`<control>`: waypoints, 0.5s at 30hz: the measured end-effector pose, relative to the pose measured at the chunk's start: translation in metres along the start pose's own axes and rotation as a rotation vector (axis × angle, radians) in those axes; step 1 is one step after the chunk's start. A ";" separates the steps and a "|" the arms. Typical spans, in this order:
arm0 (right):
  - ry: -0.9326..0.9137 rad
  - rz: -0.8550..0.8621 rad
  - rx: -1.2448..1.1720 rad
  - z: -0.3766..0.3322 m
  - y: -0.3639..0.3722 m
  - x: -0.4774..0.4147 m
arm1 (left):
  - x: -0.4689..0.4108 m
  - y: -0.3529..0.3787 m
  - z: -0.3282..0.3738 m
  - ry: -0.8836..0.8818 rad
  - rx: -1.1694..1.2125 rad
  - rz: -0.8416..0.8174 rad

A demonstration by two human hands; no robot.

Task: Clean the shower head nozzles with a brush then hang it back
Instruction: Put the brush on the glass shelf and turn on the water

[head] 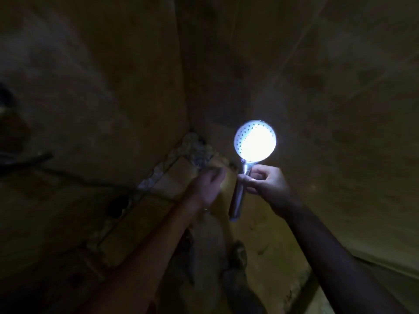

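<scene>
While the right hand (264, 181) clamps the chrome handle, the shower head (255, 140) stands upright above it, its round dotted face glaring white toward the camera. Just left of the handle, the left hand (209, 181) hovers loosely curled, seemingly empty; no brush is visible in the dim, rough-walled corner.

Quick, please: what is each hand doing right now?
Left hand: beside the handle, holding nothing visible; open or closed cannot be told.
Right hand: closed on the shower head handle.
</scene>
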State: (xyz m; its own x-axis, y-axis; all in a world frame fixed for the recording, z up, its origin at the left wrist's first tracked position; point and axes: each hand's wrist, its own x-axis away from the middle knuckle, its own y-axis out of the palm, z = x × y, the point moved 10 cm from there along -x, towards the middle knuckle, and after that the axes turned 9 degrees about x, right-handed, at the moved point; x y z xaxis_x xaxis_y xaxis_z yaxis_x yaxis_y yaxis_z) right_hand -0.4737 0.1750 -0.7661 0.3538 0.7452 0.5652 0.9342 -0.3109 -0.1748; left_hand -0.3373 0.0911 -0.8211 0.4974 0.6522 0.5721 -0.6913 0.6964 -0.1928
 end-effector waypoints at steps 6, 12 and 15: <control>0.248 0.003 0.006 0.191 0.003 -0.065 | -0.070 0.067 -0.172 -0.094 -0.488 -0.202; 0.417 -0.023 -0.008 0.386 0.024 -0.128 | -0.156 0.140 -0.352 -0.183 -0.709 -0.297; 0.459 -0.049 0.023 0.475 0.038 -0.158 | -0.192 0.175 -0.427 -0.181 -0.759 -0.341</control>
State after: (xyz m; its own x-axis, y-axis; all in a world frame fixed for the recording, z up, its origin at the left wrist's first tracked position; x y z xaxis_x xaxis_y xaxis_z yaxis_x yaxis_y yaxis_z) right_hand -0.4730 0.3258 -1.2453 0.2572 0.4188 0.8709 0.9521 -0.2643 -0.1541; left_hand -0.3298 0.2162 -1.3050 0.4786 0.3574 0.8020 0.0518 0.9004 -0.4321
